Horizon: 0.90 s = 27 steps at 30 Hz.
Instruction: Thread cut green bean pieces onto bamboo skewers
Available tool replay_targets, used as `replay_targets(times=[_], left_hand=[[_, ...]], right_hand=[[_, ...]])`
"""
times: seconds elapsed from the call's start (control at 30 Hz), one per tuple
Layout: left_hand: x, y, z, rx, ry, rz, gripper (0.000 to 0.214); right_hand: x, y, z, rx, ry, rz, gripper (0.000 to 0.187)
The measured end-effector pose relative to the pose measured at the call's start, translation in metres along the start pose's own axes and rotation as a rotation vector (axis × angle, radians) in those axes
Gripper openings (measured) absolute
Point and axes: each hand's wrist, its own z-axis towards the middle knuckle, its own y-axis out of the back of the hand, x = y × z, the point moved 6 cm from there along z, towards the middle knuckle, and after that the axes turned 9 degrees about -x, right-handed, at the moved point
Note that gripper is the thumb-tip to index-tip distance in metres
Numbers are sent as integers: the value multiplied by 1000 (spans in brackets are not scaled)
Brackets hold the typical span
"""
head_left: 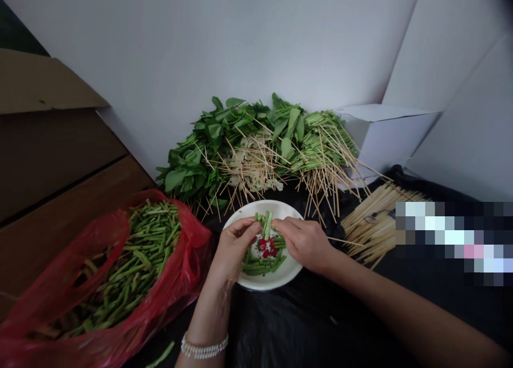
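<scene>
Right now your left hand (233, 247) and right hand (301, 243) pinch a small bunch of cut green stems (266, 225) between them: a narrow grip, with the bunch standing upright at its center. Just below the grip sits a white plate (294, 272) holding more stems and red bits (266, 247). Left of the grip lies a red bag (188, 261) full of stems. Beyond the grip are leafy greens (192, 165) threaded on skewers, and to its right a pile of bamboo skewers (372, 229), all on black plastic (280, 325), with a pearl bracelet (204, 346) on your left wrist.
</scene>
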Motion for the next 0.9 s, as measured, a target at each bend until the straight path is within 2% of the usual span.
replay_targets(times=[0.1, 0.2, 0.27, 0.4, 0.57, 0.9], left_hand=[[-1, 0, 0, 2, -16, -9, 24], [-5, 5, 2, -86, -48, -88, 23], [-5, 6, 2, -102, -29, -136, 24], [-2, 0, 1, -31, 38, -158, 25], [3, 2, 2, -24, 73, -128, 26], [2, 1, 1, 21, 58, -74, 23]], right_hand=[[0, 1, 1, -15, 8, -9, 30], [-1, 2, 2, -5, -9, -15, 29], [-2, 2, 2, 3, -14, -11, 29], [0, 2, 1, -14, -3, -1, 29], [1, 0, -1, 10, -3, -1, 30], [-1, -5, -2, 86, -53, 31, 30]])
